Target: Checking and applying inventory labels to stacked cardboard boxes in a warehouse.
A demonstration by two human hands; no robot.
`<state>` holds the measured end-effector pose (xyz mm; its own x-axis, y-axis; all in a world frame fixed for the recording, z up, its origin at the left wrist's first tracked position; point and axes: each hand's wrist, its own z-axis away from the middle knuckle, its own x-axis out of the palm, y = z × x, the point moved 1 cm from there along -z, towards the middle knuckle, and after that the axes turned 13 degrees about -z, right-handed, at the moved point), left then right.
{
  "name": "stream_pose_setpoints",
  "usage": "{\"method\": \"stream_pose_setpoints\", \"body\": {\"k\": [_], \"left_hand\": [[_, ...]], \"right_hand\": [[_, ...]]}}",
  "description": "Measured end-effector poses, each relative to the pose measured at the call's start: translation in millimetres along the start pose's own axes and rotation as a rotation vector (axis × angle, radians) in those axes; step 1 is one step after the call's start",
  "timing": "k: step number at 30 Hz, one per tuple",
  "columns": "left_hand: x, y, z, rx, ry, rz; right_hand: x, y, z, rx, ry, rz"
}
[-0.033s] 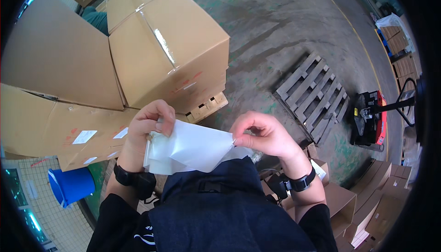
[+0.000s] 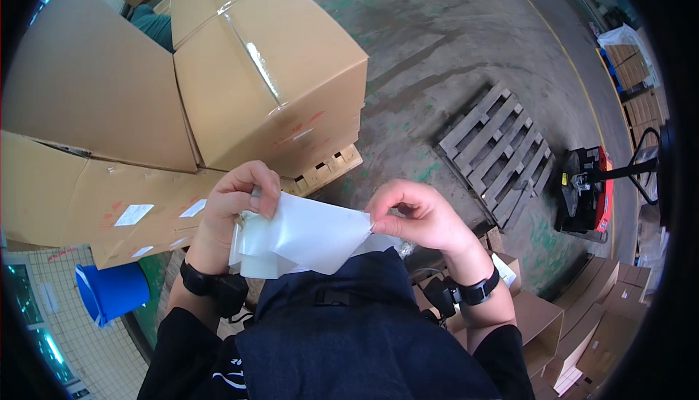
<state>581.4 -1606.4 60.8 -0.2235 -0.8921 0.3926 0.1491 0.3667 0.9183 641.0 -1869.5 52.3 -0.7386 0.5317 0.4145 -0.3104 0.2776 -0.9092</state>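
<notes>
A person standing in a warehouse holds one white sheet (image 2: 306, 234) stretched between two hands, close to the chest. The left hand (image 2: 234, 207) has its fingers (image 2: 258, 187) curled down and pinched shut on the sheet's left edge, where the material bunches into a translucent fold just below the fingertips. The right hand (image 2: 422, 218) pinches the sheet's right corner between thumb and forefinger, its other fingers bent loosely above. The sheet's lower edge sags to a point against the dark apron (image 2: 364, 327) (its far side is hidden).

Just beyond the left fingers sits a large taped cardboard box (image 2: 269, 72) on a wooden base; a second, larger box (image 2: 87, 87) stands to its left, and a flattened carton bearing three white labels (image 2: 135, 214) lies below the left knuckles. Beyond the right fingers the concrete floor (image 2: 437, 50) lies open, up to one grey wooden pallet (image 2: 502, 152) and, further right, one red pallet jack (image 2: 586, 189). One blue bucket (image 2: 109, 291) stands well left of the left wrist. Each wrist wears one black band. Smaller brown cartons (image 2: 575, 327) crowd the floor to the right of the right forearm.
</notes>
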Motion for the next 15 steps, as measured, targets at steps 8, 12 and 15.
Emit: {"method": "stream_pose_setpoints", "body": {"k": [8,12,15], "left_hand": [[-15.3,-8.5,36.1,-0.129,0.085,-0.167],[-27.5,-7.1,50.4,-0.086,0.149,-0.163],[-32.4,-2.1,59.7,-0.073,0.226,-0.177]], "right_hand": [[8.6,28.7,-10.0,0.121,0.028,-0.153],[22.5,20.7,-29.2,0.191,-0.017,-0.078],[27.6,23.8,-35.9,0.172,-0.013,-0.078]]}}
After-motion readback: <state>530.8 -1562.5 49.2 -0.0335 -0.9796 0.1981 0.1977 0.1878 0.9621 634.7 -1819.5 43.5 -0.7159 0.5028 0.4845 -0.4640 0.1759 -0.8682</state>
